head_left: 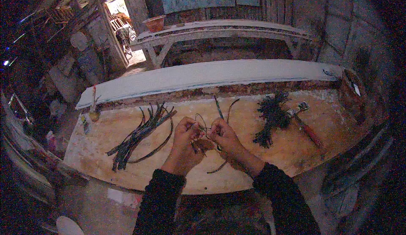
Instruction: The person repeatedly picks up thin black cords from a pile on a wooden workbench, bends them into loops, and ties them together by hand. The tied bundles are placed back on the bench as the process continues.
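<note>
My left hand (185,144) and my right hand (228,141) meet over the middle of a wooden tabletop (198,180). Their fingers pinch a thin dark strip (199,115), which bends up in a small loop between them. Exactly how it passes through the fingertips is too small to tell. Around my right hand, a few loose dark strips (218,107) lie on the wood, partly hidden by it. To the left spreads a bundle of long, flat, dark strips (141,137), one curving out towards my left hand. On the right sits a heap of short, dark, knotted-looking pieces (270,118).
Beside the heap lies a red-handled tool (312,134) with a metal head. A raised pale board (211,73) runs along the table's far side. Small items (94,114) stand at the left end. Behind are a long bench (224,28) with a reddish pot (154,23) and a bright doorway.
</note>
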The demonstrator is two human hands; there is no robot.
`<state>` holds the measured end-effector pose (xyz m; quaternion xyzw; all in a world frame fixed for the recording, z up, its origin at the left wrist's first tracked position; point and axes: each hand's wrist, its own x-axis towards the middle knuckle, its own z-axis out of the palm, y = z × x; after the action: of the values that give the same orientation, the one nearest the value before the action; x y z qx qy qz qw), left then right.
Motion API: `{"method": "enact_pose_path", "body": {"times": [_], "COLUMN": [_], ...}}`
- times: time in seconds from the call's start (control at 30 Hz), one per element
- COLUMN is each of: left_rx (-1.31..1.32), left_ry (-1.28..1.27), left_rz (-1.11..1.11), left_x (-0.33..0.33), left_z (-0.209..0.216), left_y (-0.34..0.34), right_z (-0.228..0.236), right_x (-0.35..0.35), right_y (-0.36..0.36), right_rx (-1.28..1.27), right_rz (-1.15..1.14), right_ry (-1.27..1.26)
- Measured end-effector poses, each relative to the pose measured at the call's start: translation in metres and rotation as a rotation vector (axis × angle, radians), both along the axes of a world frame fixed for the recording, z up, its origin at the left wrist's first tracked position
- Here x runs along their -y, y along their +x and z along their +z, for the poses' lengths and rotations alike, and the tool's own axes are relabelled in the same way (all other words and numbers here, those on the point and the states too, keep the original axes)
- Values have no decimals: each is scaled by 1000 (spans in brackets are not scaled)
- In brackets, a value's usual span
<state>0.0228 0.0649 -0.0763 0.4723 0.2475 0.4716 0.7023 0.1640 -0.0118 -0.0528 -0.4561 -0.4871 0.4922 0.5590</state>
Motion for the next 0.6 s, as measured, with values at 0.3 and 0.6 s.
{"method": "enact_pose_path", "body": {"times": [0.3, 0.6], "left_rx": [186, 46], "left_ry": [-438, -349], "left_rz": [-293, -117], "left_x": [27, 34], "left_z": [18, 32], "left_y": [14, 17], "right_z": [9, -2], "right_x": [4, 0], "right_y": [-1, 4], "right_rx": [-157, -61], "right_rz": [34, -28], "right_ry": [-58, -6]}}
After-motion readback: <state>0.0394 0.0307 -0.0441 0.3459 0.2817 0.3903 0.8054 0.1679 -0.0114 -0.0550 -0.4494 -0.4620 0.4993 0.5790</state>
